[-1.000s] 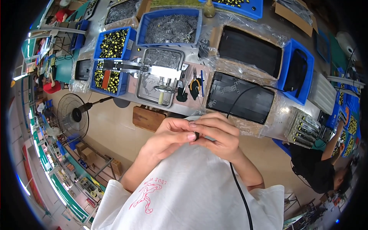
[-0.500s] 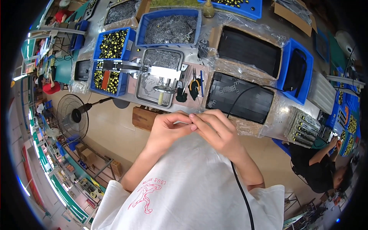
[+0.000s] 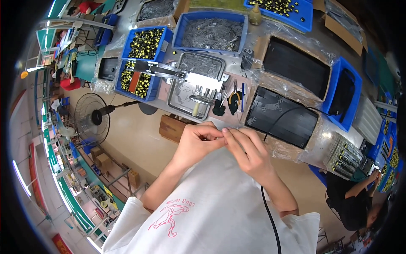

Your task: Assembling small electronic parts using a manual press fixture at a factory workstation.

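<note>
My left hand point(image 3: 198, 143) and my right hand point(image 3: 247, 149) meet in front of my chest, fingertips pinched together. Whatever sits between the fingertips is too small and covered to make out. Beyond them on the bench stands a metal hand press with a lever point(image 3: 201, 91), set over a steel tray point(image 3: 179, 100) that holds loose thin metal pieces. Right of the press lie pliers with orange-and-black handles point(image 3: 233, 100), a pair of tweezers point(image 3: 224, 91) and a blue stick point(image 3: 242, 97).
Blue bins point(image 3: 122, 86) of yellow-black parts stand left of the tray; a larger blue bin point(image 3: 179, 31) holds metal pieces. Plastic-lined boxes with black contents point(image 3: 281, 116) are at the right. A fan point(image 3: 91, 117) stands left. A co-worker in black point(image 3: 344, 201) sits at far right.
The bench has shifted right and slightly down in the picture as the view turned. My hands stay pinched together, with a small shift of the fingers.
</note>
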A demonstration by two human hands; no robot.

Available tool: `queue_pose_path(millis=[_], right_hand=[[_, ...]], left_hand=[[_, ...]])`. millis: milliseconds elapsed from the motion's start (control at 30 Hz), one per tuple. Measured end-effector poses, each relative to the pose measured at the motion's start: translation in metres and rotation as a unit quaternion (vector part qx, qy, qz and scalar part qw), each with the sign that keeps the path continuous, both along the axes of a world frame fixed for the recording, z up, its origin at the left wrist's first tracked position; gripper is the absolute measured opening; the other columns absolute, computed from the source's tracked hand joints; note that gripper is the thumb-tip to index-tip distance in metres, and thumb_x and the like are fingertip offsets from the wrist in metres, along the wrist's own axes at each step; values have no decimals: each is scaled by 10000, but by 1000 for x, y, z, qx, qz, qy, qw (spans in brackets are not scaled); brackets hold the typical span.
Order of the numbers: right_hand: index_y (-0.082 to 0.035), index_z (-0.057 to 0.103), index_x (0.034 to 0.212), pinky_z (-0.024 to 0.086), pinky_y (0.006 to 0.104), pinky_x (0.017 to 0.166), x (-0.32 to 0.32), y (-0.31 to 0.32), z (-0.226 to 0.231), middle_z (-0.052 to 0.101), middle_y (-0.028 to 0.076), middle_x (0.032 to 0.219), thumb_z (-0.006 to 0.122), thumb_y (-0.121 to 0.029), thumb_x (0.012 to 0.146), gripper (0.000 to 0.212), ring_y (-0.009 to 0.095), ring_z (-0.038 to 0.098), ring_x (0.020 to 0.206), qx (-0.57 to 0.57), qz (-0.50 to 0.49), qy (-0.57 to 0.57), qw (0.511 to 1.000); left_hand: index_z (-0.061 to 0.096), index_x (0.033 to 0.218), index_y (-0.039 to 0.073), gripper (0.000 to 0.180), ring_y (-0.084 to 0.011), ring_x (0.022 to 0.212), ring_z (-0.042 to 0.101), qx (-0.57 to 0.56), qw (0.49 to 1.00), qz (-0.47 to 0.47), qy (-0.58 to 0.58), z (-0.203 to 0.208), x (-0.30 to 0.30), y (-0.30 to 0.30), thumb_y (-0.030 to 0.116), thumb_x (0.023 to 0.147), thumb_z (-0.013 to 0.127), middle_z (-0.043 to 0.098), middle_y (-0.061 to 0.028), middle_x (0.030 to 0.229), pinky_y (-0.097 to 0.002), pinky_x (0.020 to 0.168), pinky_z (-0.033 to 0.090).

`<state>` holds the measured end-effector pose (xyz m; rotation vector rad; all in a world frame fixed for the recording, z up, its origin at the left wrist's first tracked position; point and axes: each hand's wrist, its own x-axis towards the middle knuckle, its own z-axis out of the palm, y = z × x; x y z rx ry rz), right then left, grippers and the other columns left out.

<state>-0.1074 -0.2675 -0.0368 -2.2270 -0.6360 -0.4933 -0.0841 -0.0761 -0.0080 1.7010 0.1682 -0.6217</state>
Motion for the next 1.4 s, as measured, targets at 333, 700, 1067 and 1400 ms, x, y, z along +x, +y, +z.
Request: queue_pose_path(millis=[333,700,1067,1400], right_hand=[[17,701,1165,574,360,724,7,-5,0,696,111,1017,814,-39,753,431,264,670,873,63,20,35,997],[-14,721,975,527,393,664,-17,-82,-85,687,119,853,696,-49,912,76,304,663,751,43,-187,239,952],[-18,713,967,527,440,705,-55,-105,-126,679,143,873,656,-137,947,134,349,667,811,-7,-228,323,918],[2,708,983,518,432,697,-65,-110,-136,667,162,864,662,-115,946,131,353,658,782,37,-241,334,910]], left_hand=[[792,891,17,80,-23,681,565,112,989,95,-3,12,34,59,25,861,718,697,15,793,-217,561,409],[763,856,-1,191,-38,513,410,418,888,127,-141,21,197,226,187,854,798,526,60,622,-238,468,278],[741,764,-4,115,-86,483,476,445,884,73,-122,-9,228,253,95,823,738,566,6,593,-273,435,353],[769,809,-22,79,-59,427,365,414,897,120,-100,-20,231,254,31,824,711,500,35,558,-267,397,239]])
